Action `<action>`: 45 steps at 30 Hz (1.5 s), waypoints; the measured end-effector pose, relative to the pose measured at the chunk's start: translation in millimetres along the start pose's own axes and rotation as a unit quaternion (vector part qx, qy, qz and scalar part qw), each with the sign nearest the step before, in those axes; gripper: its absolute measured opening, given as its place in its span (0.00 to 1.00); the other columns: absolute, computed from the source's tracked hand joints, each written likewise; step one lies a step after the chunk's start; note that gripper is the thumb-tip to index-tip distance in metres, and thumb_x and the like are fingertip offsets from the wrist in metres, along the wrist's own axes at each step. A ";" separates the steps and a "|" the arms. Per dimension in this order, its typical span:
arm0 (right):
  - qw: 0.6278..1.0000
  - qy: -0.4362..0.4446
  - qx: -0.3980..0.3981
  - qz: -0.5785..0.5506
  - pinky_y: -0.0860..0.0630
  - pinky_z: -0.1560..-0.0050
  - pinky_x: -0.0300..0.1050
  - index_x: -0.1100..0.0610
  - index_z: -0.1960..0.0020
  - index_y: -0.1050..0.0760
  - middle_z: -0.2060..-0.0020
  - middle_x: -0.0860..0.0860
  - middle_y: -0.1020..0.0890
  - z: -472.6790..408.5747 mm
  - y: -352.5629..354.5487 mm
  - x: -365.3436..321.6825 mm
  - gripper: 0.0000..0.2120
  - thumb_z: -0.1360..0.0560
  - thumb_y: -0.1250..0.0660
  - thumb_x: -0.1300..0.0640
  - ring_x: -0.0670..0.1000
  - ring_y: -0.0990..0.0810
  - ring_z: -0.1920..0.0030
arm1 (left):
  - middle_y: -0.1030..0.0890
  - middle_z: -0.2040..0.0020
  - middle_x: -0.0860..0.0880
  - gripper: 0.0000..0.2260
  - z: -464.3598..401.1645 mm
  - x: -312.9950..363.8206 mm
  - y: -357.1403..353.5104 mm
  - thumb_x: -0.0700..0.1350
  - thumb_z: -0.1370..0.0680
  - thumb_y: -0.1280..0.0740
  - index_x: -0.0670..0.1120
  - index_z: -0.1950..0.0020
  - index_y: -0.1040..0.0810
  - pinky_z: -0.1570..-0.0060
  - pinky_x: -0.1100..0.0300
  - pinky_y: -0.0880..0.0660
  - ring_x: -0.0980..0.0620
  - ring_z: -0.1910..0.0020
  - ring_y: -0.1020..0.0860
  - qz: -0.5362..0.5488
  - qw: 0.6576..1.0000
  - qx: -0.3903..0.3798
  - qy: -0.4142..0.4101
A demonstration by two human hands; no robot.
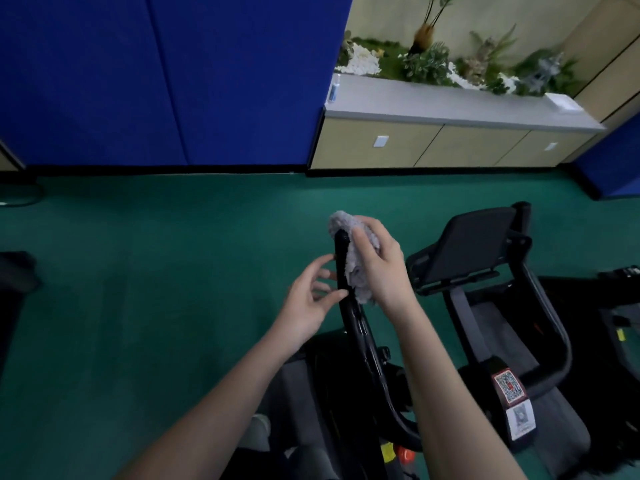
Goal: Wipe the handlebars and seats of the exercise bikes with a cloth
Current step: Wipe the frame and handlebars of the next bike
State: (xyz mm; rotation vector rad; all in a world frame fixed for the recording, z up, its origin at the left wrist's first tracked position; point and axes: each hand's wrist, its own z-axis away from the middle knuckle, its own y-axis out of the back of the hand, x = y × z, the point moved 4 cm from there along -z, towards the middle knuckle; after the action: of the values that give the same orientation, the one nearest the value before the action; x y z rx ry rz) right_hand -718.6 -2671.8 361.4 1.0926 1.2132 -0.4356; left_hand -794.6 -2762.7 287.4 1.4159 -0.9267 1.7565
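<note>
As I read the head view from left to right, I log the following items.

Item one, far left: a dark object (15, 271) at the frame edge on the green floor (138, 289); too cut off for me to identify. Above it, blue wall panels (156, 81).

Item two, centre-left: my left hand (308, 303), fingers spread and loosely bent, fingertips touching the left side of the black handlebar (346, 289). It holds nothing.

Item three, centre: the handlebar itself, a glossy black bar rising from the nearest exercise bike (367, 393) between my two forearms, its upper end covered by the cloth.

Item four, centre-right: my right hand (381, 268), fingers curled round a fluffy grey cloth (353, 258), pressing it against the top and right side of the handlebar. The cloth bunches over the bar's tip and hangs down beside it.

Item five, right: a second exercise bike (502, 306), with a dark tilted console panel (467, 247) and a frame post carrying two QR-code labels (509, 386).

Item six, upper right: a pale wooden cabinet (433, 147) with a grey top, and behind it a planter of green foliage and white stones (450, 64).
</note>
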 end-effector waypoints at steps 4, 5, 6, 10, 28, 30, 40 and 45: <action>0.999 0.022 0.023 -0.012 0.26 0.46 0.39 0.52 0.40 0.25 0.48 0.44 0.19 19.3 5.9 8.1 0.09 0.19 0.40 0.57 0.42 0.20 0.47 | 0.26 0.51 0.48 0.25 -1.0 0.3 2.6 0.31 0.28 0.30 0.51 0.37 0.30 0.54 0.71 0.27 0.54 0.60 0.26 0.005 1.000 -0.005 -0.015; 0.999 0.024 0.025 -0.006 0.26 0.45 0.39 0.52 0.40 0.25 0.48 0.44 0.19 24.8 7.2 11.1 0.10 0.19 0.40 0.58 0.43 0.21 0.46 | 0.26 0.50 0.45 0.25 -1.7 0.4 2.8 0.31 0.28 0.29 0.50 0.37 0.30 0.53 0.70 0.26 0.54 0.59 0.26 0.007 1.000 -0.008 -0.018; 0.999 0.023 0.028 0.002 0.25 0.45 0.41 0.53 0.39 0.25 0.47 0.45 0.19 30.7 7.8 15.4 0.10 0.19 0.40 0.58 0.44 0.21 0.46 | 0.26 0.50 0.44 0.25 -2.3 0.3 3.0 0.31 0.28 0.29 0.50 0.37 0.29 0.53 0.69 0.26 0.53 0.59 0.25 0.009 1.000 -0.010 -0.021; 0.996 0.023 0.052 0.063 0.25 0.45 0.45 0.54 0.39 0.24 0.47 0.49 0.19 55.0 9.4 36.0 0.14 0.21 0.39 0.52 0.47 0.21 0.45 | 0.25 0.50 0.42 0.25 -3.2 0.3 4.1 0.32 0.29 0.28 0.53 0.39 0.29 0.53 0.69 0.26 0.53 0.59 0.25 0.012 0.999 -0.014 -0.037; 0.997 -0.032 0.060 -0.029 0.27 0.37 0.46 0.53 0.36 0.26 0.42 0.47 0.19 36.2 -3.8 26.2 0.13 0.19 0.40 0.58 0.44 0.22 0.40 | 0.27 0.53 0.49 0.24 -7.4 1.0 5.7 0.33 0.29 0.28 0.54 0.40 0.30 0.55 0.68 0.27 0.54 0.61 0.26 0.003 0.999 -0.032 -0.033; 0.995 -0.063 0.044 -0.063 0.26 0.38 0.46 0.54 0.37 0.25 0.45 0.47 0.18 28.8 -5.2 26.4 0.12 0.18 0.41 0.57 0.44 0.21 0.43 | 0.27 0.53 0.50 0.24 -7.0 2.2 6.1 0.32 0.29 0.29 0.51 0.38 0.29 0.55 0.67 0.27 0.55 0.62 0.26 -0.001 0.999 -0.037 -0.034; 0.990 -0.137 -0.013 0.034 0.26 0.38 0.50 0.48 0.40 0.24 0.48 0.46 0.17 59.9 5.8 54.2 0.11 0.19 0.41 0.51 0.45 0.21 0.43 | 0.23 0.51 0.50 0.22 -5.8 5.9 7.7 0.35 0.28 0.28 0.52 0.40 0.28 0.53 0.61 0.25 0.53 0.60 0.24 -0.028 0.998 -0.035 -0.041; 0.988 -0.140 0.019 0.058 0.26 0.53 0.39 0.49 0.46 0.25 0.55 0.48 0.17 78.1 14.3 53.7 0.05 0.20 0.38 0.54 0.43 0.20 0.53 | 0.25 0.53 0.52 0.21 -4.9 6.4 7.0 0.35 0.27 0.29 0.50 0.38 0.28 0.52 0.62 0.26 0.55 0.61 0.24 -0.030 0.998 -0.043 -0.033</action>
State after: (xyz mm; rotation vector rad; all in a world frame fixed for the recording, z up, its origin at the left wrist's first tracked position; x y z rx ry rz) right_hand -647.7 -2717.5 315.8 1.0886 0.8935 -0.5055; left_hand -804.1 -2761.6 292.1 1.4378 -0.9720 1.6151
